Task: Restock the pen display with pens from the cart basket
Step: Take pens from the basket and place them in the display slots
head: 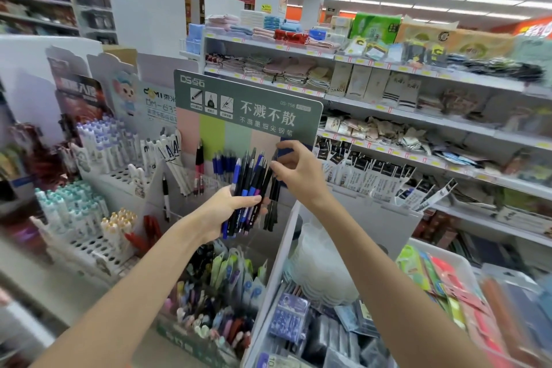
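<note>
Pens point(248, 188), black-barrelled and blue-barrelled, stand upright as one tight bundle in the left hand point(230, 206), too closely packed to count. The bundle is held up in front of the pen display point(248, 104). The left grip is clamped round the lower half of the bundle, with the arm reaching up from the lower left. The right hand point(298, 170) comes in from the lower right, its thumb and forefinger pinched together on the top of a single black pen point(273, 188) just beside the bundle.

The display's dark green header card reads "DS 点石", "DS-758", "不溅不散" and "不溅墨细尖钢笔", above three small pictograms and pastel stripes. A few blue pens point(222, 163) already stand in it. To the left, another card point(149, 104) with a cartoon mouse reads "DOMI 東米". At lower right, the white cart basket point(277, 266) holds packaged stationery.
</note>
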`<state>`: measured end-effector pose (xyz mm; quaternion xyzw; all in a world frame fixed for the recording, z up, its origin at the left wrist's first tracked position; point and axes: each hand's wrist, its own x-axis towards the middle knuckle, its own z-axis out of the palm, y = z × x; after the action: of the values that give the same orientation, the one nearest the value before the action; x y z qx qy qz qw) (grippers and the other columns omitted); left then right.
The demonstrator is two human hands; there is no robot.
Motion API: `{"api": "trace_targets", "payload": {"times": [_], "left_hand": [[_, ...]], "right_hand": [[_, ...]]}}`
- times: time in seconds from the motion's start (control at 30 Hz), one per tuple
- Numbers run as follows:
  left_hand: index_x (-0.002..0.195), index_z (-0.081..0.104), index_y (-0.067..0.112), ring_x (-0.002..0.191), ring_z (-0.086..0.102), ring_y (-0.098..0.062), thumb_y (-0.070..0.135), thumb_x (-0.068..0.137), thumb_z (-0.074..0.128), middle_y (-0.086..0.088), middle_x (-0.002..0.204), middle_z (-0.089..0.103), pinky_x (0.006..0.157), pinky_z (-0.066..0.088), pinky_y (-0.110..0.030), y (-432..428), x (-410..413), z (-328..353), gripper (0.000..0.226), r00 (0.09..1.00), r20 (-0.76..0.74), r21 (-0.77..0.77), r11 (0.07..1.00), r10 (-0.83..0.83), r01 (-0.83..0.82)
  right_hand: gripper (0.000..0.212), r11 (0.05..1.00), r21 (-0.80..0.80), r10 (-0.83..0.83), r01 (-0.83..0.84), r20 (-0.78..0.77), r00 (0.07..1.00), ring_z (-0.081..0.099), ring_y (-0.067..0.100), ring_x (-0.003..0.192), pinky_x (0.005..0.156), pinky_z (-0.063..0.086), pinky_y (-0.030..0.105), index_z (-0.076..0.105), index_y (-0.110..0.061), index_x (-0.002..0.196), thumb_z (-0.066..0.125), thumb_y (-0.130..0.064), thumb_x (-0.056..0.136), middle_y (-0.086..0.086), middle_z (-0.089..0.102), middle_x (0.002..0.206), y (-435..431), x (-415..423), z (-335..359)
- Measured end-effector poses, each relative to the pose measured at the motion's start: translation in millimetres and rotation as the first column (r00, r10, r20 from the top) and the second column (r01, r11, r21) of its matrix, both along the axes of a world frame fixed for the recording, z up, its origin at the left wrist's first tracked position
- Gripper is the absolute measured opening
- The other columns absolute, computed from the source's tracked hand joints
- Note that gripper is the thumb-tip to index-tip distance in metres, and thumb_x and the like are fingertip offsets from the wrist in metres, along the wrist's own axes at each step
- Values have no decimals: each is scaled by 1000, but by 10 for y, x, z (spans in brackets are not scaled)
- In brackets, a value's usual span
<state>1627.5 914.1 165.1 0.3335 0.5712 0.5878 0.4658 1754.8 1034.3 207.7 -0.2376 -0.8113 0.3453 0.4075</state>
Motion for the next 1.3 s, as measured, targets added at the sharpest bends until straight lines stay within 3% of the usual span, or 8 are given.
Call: {"api": "trace_targets", "payload": {"times": [0.13, 0.23, 0.37, 0.53, 0.73, 0.9, 1.03, 1.3], "left_hand": [[118, 62, -1, 70, 67, -27, 13, 95, 63, -27, 101, 70, 48, 53, -31, -10, -28, -1, 27, 993, 53, 22, 994, 109, -110], [113, 60, -3, 57, 66, -17, 7, 99, 56, -15, 85, 65, 44, 52, -25, -28, -40, -10, 19, 979, 158, 69, 987, 131, -144], [110, 62, -3, 58, 65, -16, 12, 99, 57, -11, 80, 67, 46, 52, -26, -37, -52, -47, 19, 988, 118, 49, 993, 100, -106], [106, 62, -6, 67, 70, -18, 11, 97, 60, -14, 85, 70, 58, 58, -26, 6, -15, -67, 20, 981, 163, 60, 992, 101, -112], [107, 64, -6, 67, 69, -18, 13, 97, 61, -13, 82, 71, 60, 58, -25, 3, -40, -87, 22, 983, 172, 65, 995, 66, -78], [106, 65, -5, 74, 70, -19, 11, 95, 63, -14, 88, 71, 63, 59, -27, 3, -83, -117, 20, 976, 212, 82, 994, 57, -76], [102, 65, -3, 72, 69, -21, 11, 94, 64, -16, 85, 70, 62, 59, -27, 9, -112, -135, 16, 973, 223, 77, 994, 61, -80], [99, 67, 6, 73, 67, -23, 20, 96, 63, -10, 84, 70, 53, 53, -29, -30, -90, -130, 14, 991, 128, 60, 998, 24, -32]], "right_hand": [[30, 995, 55, -64, 79, -236, 970, 66, 6, 81, 76, 56, 23, 59, -14, 117, 68, -4, 91, 0, 67, 88, 25, 87, 100], [30, 953, 203, -151, 223, -319, 935, 61, 0, 76, 71, 50, 14, 57, -10, 120, 66, -4, 92, -8, 61, 83, 86, 193, 105], [32, 904, 367, -167, 221, -174, 970, 60, 14, 71, 70, 52, 23, 57, -7, 122, 65, -2, 92, -1, 62, 83, 121, 238, -45], [33, 911, 372, -206, 177, 39, 978, 65, 22, 75, 72, 57, 46, 58, -8, 124, 67, -8, 92, 3, 67, 87, 119, 171, -284], [33, 909, 387, -238, 152, 183, 954, 68, 27, 79, 72, 57, 45, 57, -13, 128, 64, -17, 96, 6, 73, 93, 88, 127, -385], [41, 896, 421, -249, 140, 216, 944, 68, 27, 84, 73, 56, 41, 54, -17, 140, 57, -17, 99, 8, 73, 102, 126, 108, -403], [42, 900, 387, -244, 200, 68, 967, 56, 19, 66, 60, 46, 33, 54, -11, 140, 53, -7, 98, 8, 70, 88, 158, 147, -346], [29, 982, 162, -108, 100, 44, 993, 64, 19, 80, 79, 55, 35, 64, -7, 126, 58, -8, 97, 1, 68, 90, -11, -33, -140]]}}
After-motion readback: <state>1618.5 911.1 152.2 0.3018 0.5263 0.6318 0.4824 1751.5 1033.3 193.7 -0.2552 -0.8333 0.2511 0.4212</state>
